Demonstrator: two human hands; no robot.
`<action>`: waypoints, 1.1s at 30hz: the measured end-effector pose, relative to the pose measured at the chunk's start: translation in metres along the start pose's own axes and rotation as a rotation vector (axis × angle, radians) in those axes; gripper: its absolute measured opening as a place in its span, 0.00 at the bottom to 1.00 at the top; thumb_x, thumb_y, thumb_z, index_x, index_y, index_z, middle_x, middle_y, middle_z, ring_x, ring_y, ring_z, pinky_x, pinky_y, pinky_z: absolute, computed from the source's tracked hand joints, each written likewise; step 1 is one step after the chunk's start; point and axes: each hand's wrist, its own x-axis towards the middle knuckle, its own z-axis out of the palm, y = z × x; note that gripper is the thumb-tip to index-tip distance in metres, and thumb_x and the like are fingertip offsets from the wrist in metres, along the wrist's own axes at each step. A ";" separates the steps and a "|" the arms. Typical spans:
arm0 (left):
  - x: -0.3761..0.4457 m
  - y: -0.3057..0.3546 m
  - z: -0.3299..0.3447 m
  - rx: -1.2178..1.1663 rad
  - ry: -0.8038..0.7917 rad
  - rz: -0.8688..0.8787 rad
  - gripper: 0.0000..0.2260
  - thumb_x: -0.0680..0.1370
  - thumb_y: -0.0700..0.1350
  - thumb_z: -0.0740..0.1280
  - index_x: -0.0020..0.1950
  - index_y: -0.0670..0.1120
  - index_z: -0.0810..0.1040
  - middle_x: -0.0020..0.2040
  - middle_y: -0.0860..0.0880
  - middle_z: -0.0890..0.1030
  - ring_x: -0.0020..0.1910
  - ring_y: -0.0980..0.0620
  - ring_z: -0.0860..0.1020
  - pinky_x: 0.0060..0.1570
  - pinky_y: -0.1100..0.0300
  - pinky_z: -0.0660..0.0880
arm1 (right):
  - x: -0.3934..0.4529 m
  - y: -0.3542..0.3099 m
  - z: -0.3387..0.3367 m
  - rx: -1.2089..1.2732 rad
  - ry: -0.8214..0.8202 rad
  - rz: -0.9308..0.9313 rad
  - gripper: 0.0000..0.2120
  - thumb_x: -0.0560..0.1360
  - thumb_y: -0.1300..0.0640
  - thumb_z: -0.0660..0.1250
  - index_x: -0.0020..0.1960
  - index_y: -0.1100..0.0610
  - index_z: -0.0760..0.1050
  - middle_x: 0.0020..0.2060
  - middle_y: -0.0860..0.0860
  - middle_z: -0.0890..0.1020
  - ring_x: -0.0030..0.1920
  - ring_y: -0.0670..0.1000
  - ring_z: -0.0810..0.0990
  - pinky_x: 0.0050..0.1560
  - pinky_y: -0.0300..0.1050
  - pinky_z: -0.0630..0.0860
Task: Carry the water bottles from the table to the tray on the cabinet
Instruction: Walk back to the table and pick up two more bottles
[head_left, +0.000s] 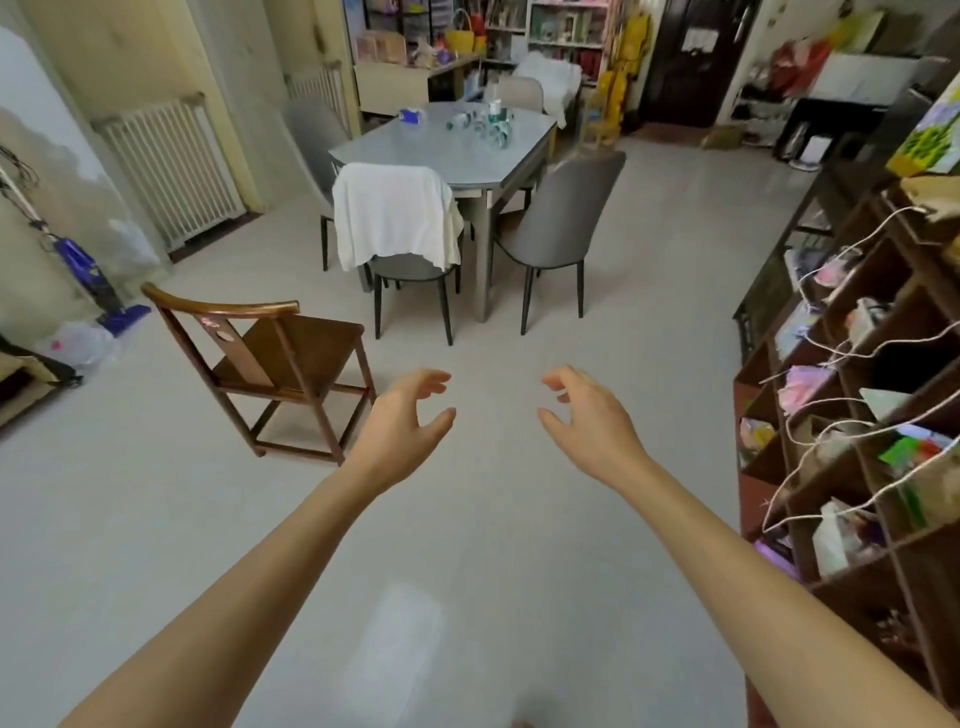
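Left hand (400, 421) and right hand (592, 421) held out over pale floor, fingers (436, 382) spread, nothing grasped. Cluster of clear plastic water bottles (491, 122) seen on grey glass-topped worktop (447, 150), well apart from hands, behind white-draped grey chair (397, 223).

Both arms reach forward over the pale floor, the left hand (402, 421) and right hand (592, 421) empty with fingers loosely curled, while well ahead the water bottles (488, 122) cluster on the grey dining table (447, 150), ringed by grey chairs, one draped with a white cloth (395, 215)
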 end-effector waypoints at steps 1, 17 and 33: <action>0.016 -0.006 0.000 -0.006 -0.003 0.003 0.19 0.78 0.48 0.67 0.68 0.50 0.71 0.62 0.52 0.77 0.62 0.56 0.74 0.63 0.59 0.71 | 0.016 0.002 0.003 -0.001 0.002 0.005 0.16 0.77 0.54 0.64 0.64 0.55 0.70 0.62 0.49 0.75 0.59 0.51 0.75 0.57 0.50 0.74; 0.417 -0.027 0.061 0.030 -0.105 0.066 0.18 0.77 0.45 0.67 0.66 0.46 0.73 0.62 0.48 0.77 0.61 0.52 0.75 0.59 0.63 0.69 | 0.368 0.115 -0.003 0.036 0.057 0.148 0.14 0.77 0.55 0.64 0.62 0.57 0.72 0.60 0.51 0.76 0.57 0.52 0.76 0.56 0.49 0.75; 0.866 0.019 0.227 -0.120 -0.383 0.238 0.16 0.77 0.41 0.67 0.65 0.44 0.75 0.58 0.48 0.79 0.58 0.52 0.77 0.59 0.61 0.72 | 0.712 0.334 -0.084 0.121 0.245 0.414 0.15 0.75 0.58 0.68 0.60 0.58 0.74 0.55 0.53 0.78 0.53 0.52 0.78 0.55 0.43 0.73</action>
